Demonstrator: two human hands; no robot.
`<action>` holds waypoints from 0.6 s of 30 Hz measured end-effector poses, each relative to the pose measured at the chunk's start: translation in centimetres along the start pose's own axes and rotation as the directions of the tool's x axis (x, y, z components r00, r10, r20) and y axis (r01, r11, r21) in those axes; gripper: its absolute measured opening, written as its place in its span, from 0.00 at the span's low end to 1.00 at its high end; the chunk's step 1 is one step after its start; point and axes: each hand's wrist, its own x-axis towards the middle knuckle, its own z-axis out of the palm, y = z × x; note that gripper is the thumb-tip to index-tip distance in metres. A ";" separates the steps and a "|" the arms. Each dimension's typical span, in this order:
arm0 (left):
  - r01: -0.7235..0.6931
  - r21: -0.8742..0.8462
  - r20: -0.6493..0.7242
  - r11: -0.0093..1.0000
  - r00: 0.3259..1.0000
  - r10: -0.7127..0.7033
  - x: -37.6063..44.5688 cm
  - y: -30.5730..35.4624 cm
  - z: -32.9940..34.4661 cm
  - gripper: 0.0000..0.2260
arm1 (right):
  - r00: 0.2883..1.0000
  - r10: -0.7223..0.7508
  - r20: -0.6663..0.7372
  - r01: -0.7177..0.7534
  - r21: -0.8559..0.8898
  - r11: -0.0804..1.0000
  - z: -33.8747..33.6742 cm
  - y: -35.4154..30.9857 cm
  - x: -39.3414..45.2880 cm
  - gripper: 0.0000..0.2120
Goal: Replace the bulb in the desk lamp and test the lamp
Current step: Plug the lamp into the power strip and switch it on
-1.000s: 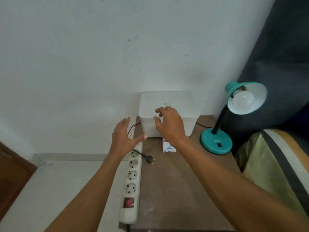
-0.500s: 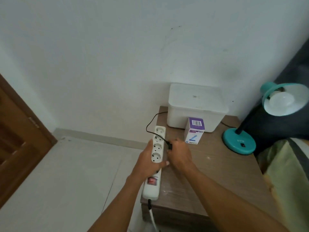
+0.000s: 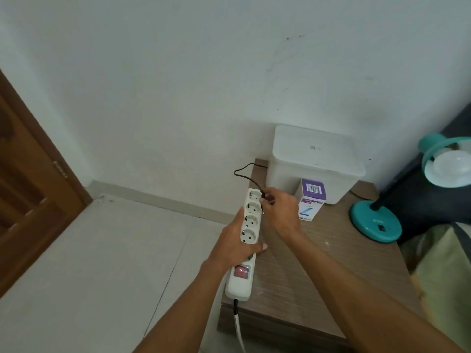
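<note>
A teal desk lamp [image 3: 374, 222] stands at the table's right side, its shade turned toward me with a white bulb [image 3: 451, 166] screwed in. The lamp's black cord [image 3: 244, 173] loops behind the white box to a black plug [image 3: 263, 196]. My right hand [image 3: 279, 212] pinches that plug at the far end of a white power strip [image 3: 251, 225], beside its top socket. My left hand [image 3: 235, 244] grips the strip from the left, thumb across its near side. A purple and white bulb box [image 3: 309, 205] stands upright just right of my right hand.
A white lidded plastic box [image 3: 316, 161] sits at the back of the wooden bedside table [image 3: 318, 271] against the wall. The strip has a red switch [image 3: 241, 271] and a cable hanging off the front edge. A wooden door [image 3: 28, 194] is at left, bedding [image 3: 446, 271] at right.
My hands dropped from the white box to the strip. The left took hold of the strip, and the right picked up the plug and carried it toward the top socket. The view swung left.
</note>
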 end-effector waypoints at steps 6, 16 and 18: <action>-0.005 -0.043 0.023 0.999 1.000 0.006 0.0 0.1 -0.4 0.44 | 0.995 0.095 0.015 -0.096 0.104 0.990 1.8 -0.7 0.8 0.06; -0.011 -0.041 0.022 0.999 1.000 0.012 0.3 -0.3 -0.2 0.46 | 0.994 0.111 -0.021 -0.109 0.072 0.991 2.7 -0.1 0.1 0.04; -0.011 -0.039 0.020 0.999 1.000 0.012 0.2 -0.3 -0.2 0.45 | 0.994 0.108 -0.016 -0.107 0.056 0.993 2.8 0.0 0.0 0.04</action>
